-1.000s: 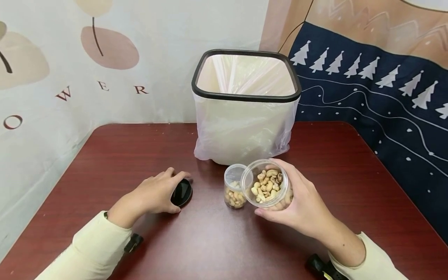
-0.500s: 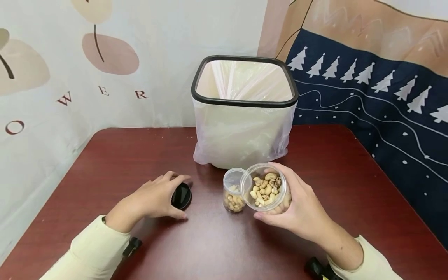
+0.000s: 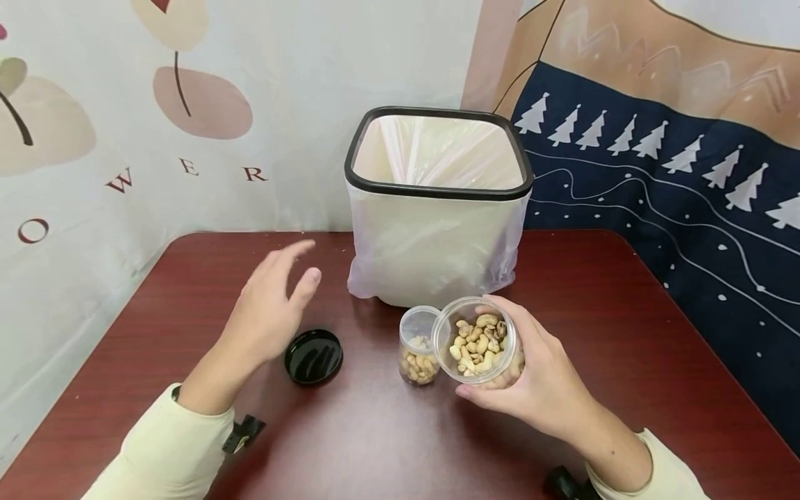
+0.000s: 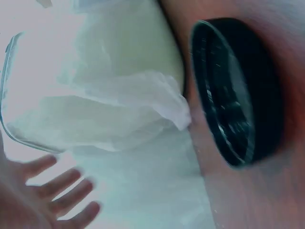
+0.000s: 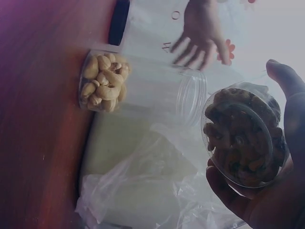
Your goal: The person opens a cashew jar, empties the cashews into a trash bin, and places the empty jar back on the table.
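Observation:
My right hand [image 3: 542, 371] grips a clear jar [image 3: 478, 342] with cashews in its bottom, tilted so that its mouth faces back toward me and to the left. The right wrist view shows its base and the fingers around it. A second clear jar [image 3: 417, 347], upright on the table and partly filled with cashews [image 5: 106, 82], stands just left of it; the rims overlap in the head view. Above the table at the left is my left hand [image 3: 265, 305], fingers spread and holding nothing. Below it a black lid [image 3: 314, 357] lies hollow side up.
Behind the jars stands a bin [image 3: 434, 243] with a black rim [image 3: 437, 191] and a translucent liner. The dark red table [image 3: 387, 444] ends at a printed cloth backdrop [image 3: 300, 83].
My left hand has let go of the black lid and lifted up and away from it, leaving it flat on the table. The right hand holds its jar in much the same place.

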The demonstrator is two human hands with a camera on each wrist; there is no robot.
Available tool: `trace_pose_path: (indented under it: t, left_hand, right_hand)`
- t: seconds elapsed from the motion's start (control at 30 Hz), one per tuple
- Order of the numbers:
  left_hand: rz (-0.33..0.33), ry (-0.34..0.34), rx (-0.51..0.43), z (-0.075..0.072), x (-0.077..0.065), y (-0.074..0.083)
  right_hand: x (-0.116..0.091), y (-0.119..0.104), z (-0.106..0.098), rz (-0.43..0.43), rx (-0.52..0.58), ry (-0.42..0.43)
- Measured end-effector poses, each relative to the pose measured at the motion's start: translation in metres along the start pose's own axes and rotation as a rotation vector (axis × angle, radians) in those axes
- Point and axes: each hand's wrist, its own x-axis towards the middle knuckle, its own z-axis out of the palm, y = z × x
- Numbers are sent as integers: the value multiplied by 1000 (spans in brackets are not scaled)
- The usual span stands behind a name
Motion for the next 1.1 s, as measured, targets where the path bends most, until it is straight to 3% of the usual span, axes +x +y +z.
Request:
trace_pose_path:
  t: [0.13, 0.27, 0.43, 0.7, 0.9, 1.1]
  left_hand:
    - [102, 258, -208, 4, 13, 12]
    - [169, 368, -400, 9, 30, 32]
    - [183, 363, -561, 17, 50, 54]
    - [181, 347, -682, 31, 71, 68]
    - [167, 340, -745, 40, 74, 72]
    - [166, 341, -744, 42, 74, 71]
  right_hand:
    - [0, 2, 1, -9, 11, 1]
    - [-1, 4, 2, -13, 15, 3]
    - [0, 6, 2, -12, 12, 10]
    - [-1, 8, 2, -3, -6, 24]
    - [-1, 10, 0, -2, 22, 41]
    - [4, 9, -6, -12, 38, 55]
